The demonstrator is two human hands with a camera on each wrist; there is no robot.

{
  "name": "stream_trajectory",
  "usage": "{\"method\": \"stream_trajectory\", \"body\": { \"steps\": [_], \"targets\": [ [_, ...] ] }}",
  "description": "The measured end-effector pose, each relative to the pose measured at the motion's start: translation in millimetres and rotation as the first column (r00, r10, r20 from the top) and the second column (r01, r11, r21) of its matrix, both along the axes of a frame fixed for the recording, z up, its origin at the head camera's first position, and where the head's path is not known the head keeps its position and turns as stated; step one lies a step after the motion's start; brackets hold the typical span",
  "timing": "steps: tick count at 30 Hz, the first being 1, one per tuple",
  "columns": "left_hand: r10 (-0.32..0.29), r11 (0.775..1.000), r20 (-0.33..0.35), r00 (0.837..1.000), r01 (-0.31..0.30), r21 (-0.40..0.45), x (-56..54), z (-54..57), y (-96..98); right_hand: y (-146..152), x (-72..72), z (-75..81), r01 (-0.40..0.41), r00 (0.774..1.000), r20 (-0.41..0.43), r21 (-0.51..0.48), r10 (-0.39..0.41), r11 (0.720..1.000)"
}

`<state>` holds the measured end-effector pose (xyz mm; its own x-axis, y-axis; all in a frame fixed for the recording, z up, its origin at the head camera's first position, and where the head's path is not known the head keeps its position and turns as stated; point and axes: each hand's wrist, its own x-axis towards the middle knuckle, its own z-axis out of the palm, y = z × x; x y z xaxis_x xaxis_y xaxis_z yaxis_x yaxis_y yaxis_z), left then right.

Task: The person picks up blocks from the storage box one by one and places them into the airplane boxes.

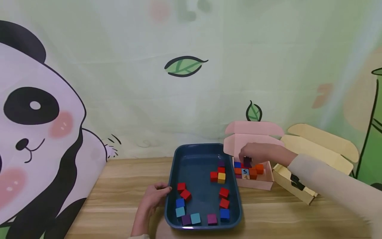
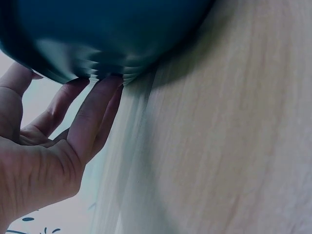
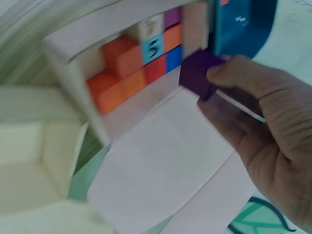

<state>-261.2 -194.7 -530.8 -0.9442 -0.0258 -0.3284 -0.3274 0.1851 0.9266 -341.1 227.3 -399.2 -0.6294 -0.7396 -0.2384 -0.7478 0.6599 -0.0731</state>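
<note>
A pale green backdrop (image 1: 143, 99), printed with a large panda (image 1: 44, 116) and green leaves (image 1: 185, 67), stands behind a wood-grain worktop (image 1: 119, 192). On the worktop lies a deep blue tray (image 1: 198, 186) with cubes scattered along both sides and its near end: red, blue, light blue, purple, magenta and one yellow cube (image 1: 221, 178). The left hand (image 1: 154, 197) grips the tray's left edge, thumb at the rim and fingertips against the outer wall. The right hand (image 1: 253, 152) pinches a dark purple cube (image 3: 195, 75) between thumb and fingers, above a pink box (image 1: 255, 184) just beside the tray's right edge. That box stands with its lid raised, and inside it sit orange, red, blue and purple cubes (one light blue face (image 3: 153, 48) bears a 5). To the right of the pink box a cream box (image 1: 286, 182), also open, sits at an angle, partly covered by the right sleeve (image 1: 331, 186); a black strap (image 1: 296, 182) shows near the cuff
</note>
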Motion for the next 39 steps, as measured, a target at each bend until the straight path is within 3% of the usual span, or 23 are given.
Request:
{"method": "stream_trajectory", "body": {
  "steps": [7, 14, 25, 31, 39],
  "targets": [
    [-0.004, 1.000, -0.006, 1.000, 0.004, 0.023, 0.1, 2.6, 1.1, 20.1, -8.2, -1.7, -0.072, 0.995, 0.073, 0.150, 0.061, 0.986],
    [-0.012, 1.000, 0.011, 1.000, 0.012, 0.016, 0.3, 4.5, -0.1, 31.8, -4.2, -16.0, -0.019, 0.989, 0.148, 0.235, -0.016, 0.972],
    [-0.013, 0.999, -0.005, 1.000, 0.013, 0.045, 2.5, 2.0, 0.1, 42.7, 5.5, -54.2, 0.101, 0.990, 0.088, 0.111, -0.111, 0.989],
    [-0.011, 0.999, -0.012, 1.000, 0.012, 0.043, 1.5, 2.5, 0.9, 44.1, 4.9, -60.5, 0.100, 0.993, 0.055, 0.039, -0.102, 0.994],
    [-0.007, 0.999, -0.004, 1.000, 0.007, 0.047, 1.3, 3.7, 1.9, 46.6, 5.0, -66.0, 0.072, 0.997, 0.037, 0.027, -0.073, 0.997]
  ]
}}
